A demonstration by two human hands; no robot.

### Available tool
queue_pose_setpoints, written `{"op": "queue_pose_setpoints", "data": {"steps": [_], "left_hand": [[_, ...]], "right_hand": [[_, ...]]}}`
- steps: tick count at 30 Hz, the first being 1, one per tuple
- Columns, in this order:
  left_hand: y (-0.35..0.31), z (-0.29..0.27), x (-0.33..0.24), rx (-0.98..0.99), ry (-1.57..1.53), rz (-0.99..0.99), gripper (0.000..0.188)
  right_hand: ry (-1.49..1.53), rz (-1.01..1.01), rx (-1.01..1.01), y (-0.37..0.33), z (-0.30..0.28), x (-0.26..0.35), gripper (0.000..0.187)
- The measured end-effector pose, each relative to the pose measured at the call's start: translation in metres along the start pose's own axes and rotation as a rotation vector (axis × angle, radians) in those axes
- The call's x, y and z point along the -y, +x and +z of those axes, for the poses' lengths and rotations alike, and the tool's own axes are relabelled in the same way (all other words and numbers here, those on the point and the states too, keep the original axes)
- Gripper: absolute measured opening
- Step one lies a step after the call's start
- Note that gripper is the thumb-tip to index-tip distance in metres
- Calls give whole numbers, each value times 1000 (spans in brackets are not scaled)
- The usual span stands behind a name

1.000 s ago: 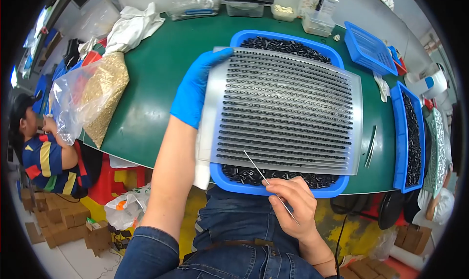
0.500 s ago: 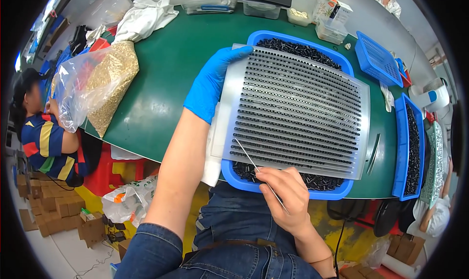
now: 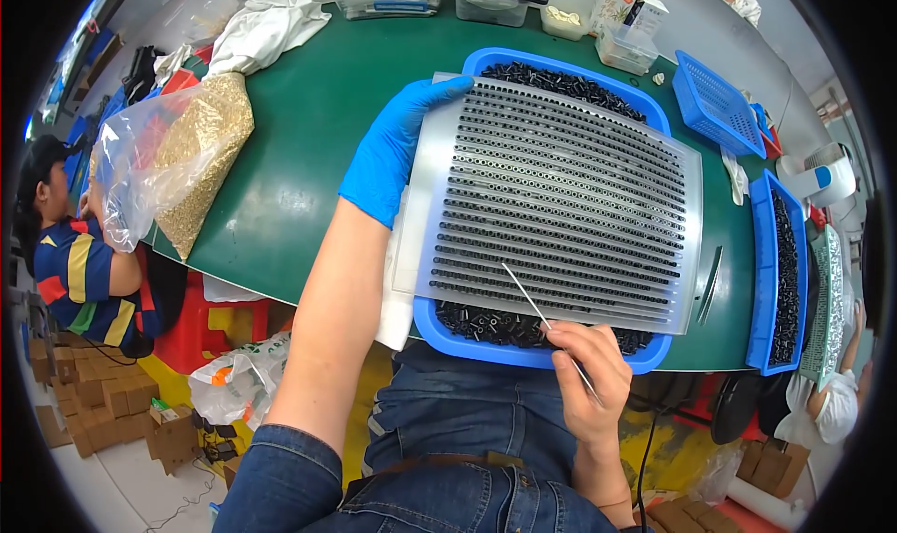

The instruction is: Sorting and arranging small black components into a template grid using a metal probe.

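My left hand [image 3: 385, 152], in a blue glove, is closed on the upper left edge of a translucent plate [image 3: 561, 197]. Rows of small black tubular parts fill the plate. It lies tilted over a blue tub [image 3: 429, 332], whose loose black parts [image 3: 491, 326] show past the plate's upper and lower edges. My bare right hand [image 3: 593, 376] pinches a thin metal pick [image 3: 528, 298] below the plate. The pick's tip points at the lower rows; whether it touches them I cannot tell.
On the green table [image 3: 290, 131] lie tweezers [image 3: 710, 285] right of the plate. A narrow blue tray [image 3: 759, 281] of black parts and a blue basket [image 3: 715, 103] stand further right. A bag of golden pieces [image 3: 206, 150] sits at left, near a seated person [image 3: 79, 262].
My right hand and the pick have moved right along the plate's lower rows. The whole view has shifted slightly; my left hand keeps its hold on the plate.
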State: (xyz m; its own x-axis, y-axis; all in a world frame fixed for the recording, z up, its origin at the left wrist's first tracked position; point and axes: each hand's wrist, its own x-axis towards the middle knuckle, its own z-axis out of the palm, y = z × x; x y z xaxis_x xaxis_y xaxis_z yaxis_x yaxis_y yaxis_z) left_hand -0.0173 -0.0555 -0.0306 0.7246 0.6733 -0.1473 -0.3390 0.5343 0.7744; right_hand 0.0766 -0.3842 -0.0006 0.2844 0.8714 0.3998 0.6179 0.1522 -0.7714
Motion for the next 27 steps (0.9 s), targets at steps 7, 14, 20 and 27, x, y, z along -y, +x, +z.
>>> {"op": "queue_pose_setpoints", "data": {"steps": [7,14,20,27], "left_hand": [[2,-7,0,7,-9,-28,29],[1,-5,0,10,-5,-29,30],[4,-7,0,42,2,-24,32],[2,1,1,-4,-50,-31,32]], "right_hand": [[29,48,-36,-7,-12,-6,18],[31,89,-65,-17,-24,-13,18],[13,136,-93,-25,-40,-16,18],[16,140,-136,-31,-54,-23,18]]}}
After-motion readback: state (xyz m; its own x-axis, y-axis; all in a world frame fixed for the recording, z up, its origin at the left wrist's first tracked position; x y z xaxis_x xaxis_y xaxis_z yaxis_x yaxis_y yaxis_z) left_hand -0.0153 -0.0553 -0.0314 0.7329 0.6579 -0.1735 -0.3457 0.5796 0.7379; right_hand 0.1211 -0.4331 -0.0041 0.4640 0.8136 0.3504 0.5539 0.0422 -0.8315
